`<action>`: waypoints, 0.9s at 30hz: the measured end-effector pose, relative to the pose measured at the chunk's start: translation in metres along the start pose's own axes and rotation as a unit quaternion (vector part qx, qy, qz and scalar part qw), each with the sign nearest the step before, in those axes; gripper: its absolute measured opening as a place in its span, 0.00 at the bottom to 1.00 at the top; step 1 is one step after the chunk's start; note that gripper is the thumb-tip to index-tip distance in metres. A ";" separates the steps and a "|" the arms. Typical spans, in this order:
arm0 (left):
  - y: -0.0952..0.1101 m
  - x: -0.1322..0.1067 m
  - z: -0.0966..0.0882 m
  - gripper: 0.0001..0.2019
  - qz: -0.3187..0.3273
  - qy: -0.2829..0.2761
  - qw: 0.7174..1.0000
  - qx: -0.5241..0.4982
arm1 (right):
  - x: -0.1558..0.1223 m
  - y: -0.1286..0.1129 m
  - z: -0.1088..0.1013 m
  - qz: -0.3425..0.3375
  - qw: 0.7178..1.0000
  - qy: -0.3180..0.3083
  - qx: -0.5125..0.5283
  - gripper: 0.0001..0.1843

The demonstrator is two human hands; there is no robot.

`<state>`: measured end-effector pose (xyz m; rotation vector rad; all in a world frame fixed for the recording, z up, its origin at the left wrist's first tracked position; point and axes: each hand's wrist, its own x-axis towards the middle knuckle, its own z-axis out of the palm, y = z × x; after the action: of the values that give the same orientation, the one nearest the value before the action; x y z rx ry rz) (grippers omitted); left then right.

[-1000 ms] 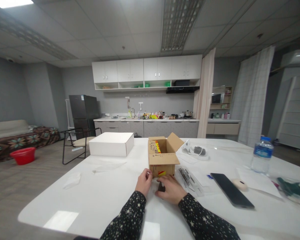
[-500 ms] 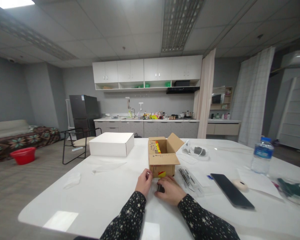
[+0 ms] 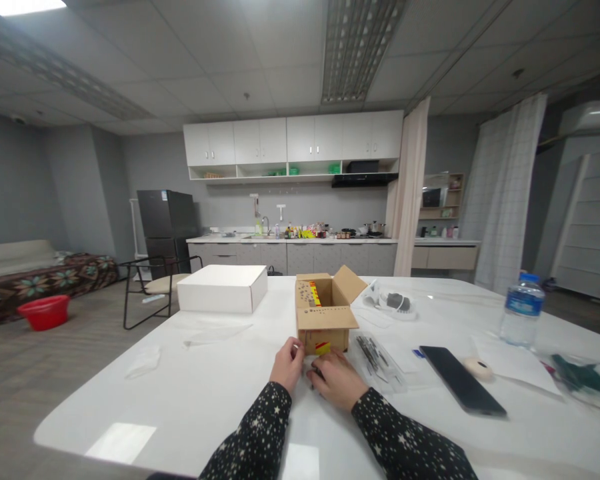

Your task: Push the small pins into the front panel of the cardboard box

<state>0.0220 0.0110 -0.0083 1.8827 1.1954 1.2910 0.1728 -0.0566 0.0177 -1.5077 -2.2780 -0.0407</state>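
Observation:
An open brown cardboard box (image 3: 325,320) with yellow-and-red tape stands on the white table, its flaps spread. At its near left corner is my left hand (image 3: 287,364), thumb and fingers pinched together; what they hold, if anything, is too small to tell. My right hand (image 3: 338,380) is curled in front of the box, closed around a small dark object (image 3: 317,369) mostly hidden by the fingers. Just right of this hand lies a clear plastic case (image 3: 377,360) with several thin metal tools.
A white box (image 3: 223,290) stands at the back left of the table (image 3: 180,407). To the right are a black phone (image 3: 461,380), a water bottle (image 3: 523,312), a paper sheet (image 3: 525,370) and a white coiled cable (image 3: 397,305). Crumpled clear plastic (image 3: 144,360) lies at left.
My right hand has shifted slightly left and turned, so less of the small dark object shows. My left hand stays nearly still at the box corner.

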 end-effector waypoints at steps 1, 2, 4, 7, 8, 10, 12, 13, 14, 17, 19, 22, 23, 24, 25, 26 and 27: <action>0.001 0.000 0.000 0.10 -0.001 0.002 1.000 0.000 | 0.000 0.000 0.000 0.000 1.000 -0.002 0.001 0.17; 0.001 0.000 0.000 0.10 -0.001 0.002 1.000 0.001 | 0.000 0.000 0.000 -0.002 1.000 -0.005 0.003 0.16; 0.002 -0.001 -0.001 0.10 -0.001 -0.002 1.000 0.003 | -0.001 0.000 0.000 -0.010 1.000 -0.009 0.006 0.15; 0.003 -0.001 -0.001 0.11 0.002 -0.004 1.000 0.009 | -0.001 0.000 -0.002 -0.018 1.000 -0.013 0.007 0.15; 0.004 -0.001 -0.001 0.11 0.003 -0.002 1.000 0.010 | -0.002 -0.001 -0.002 -0.018 1.000 -0.015 0.008 0.15; 0.003 -0.001 -0.001 0.11 0.006 0.002 1.000 0.012 | -0.002 -0.001 -0.003 -0.018 1.000 -0.019 0.007 0.14; 0.003 0.000 -0.001 0.10 0.010 0.002 1.000 0.010 | -0.001 -0.002 -0.003 -0.019 1.000 -0.020 -0.002 0.13; 0.002 0.000 -0.001 0.11 0.012 0.001 1.000 0.009 | -0.001 -0.003 -0.003 -0.021 1.000 -0.020 -0.011 0.14; 0.002 0.000 -0.001 0.11 0.012 0.000 1.000 0.008 | -0.001 -0.004 -0.002 -0.023 0.999 -0.018 -0.022 0.14; 0.001 0.000 0.000 0.11 0.007 0.000 1.000 0.007 | 0.001 -0.008 0.000 -0.031 0.998 -0.008 -0.053 0.16; 0.001 0.000 0.001 0.11 0.002 -0.002 1.000 0.006 | 0.001 -0.009 0.001 -0.034 0.997 0.002 -0.064 0.18; 0.000 0.000 0.001 0.11 0.000 -0.005 1.000 0.005 | 0.003 -0.011 0.000 -0.040 0.997 0.010 -0.070 0.20; 0.000 0.001 0.001 0.11 0.001 -0.005 1.000 0.003 | 0.003 -0.011 -0.001 -0.039 0.997 0.010 -0.070 0.20; 0.000 0.001 0.001 0.11 0.002 -0.004 1.000 0.001 | 0.004 -0.011 -0.002 -0.037 0.997 0.008 -0.071 0.20; 0.000 0.001 0.001 0.11 0.003 -0.003 1.000 -0.001 | 0.005 -0.010 -0.002 -0.032 0.997 0.007 -0.071 0.20; 0.001 0.000 0.000 0.11 0.002 -0.003 1.000 -0.003 | 0.005 -0.010 -0.002 -0.024 0.997 0.007 -0.071 0.20; 0.001 0.000 0.000 0.11 0.002 -0.004 1.000 -0.005 | 0.006 -0.009 -0.003 -0.016 0.997 0.009 -0.070 0.20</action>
<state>0.0224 0.0109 -0.0074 1.8818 1.1799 1.2881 0.1631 -0.0557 0.0240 -1.5339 -2.3273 -0.2269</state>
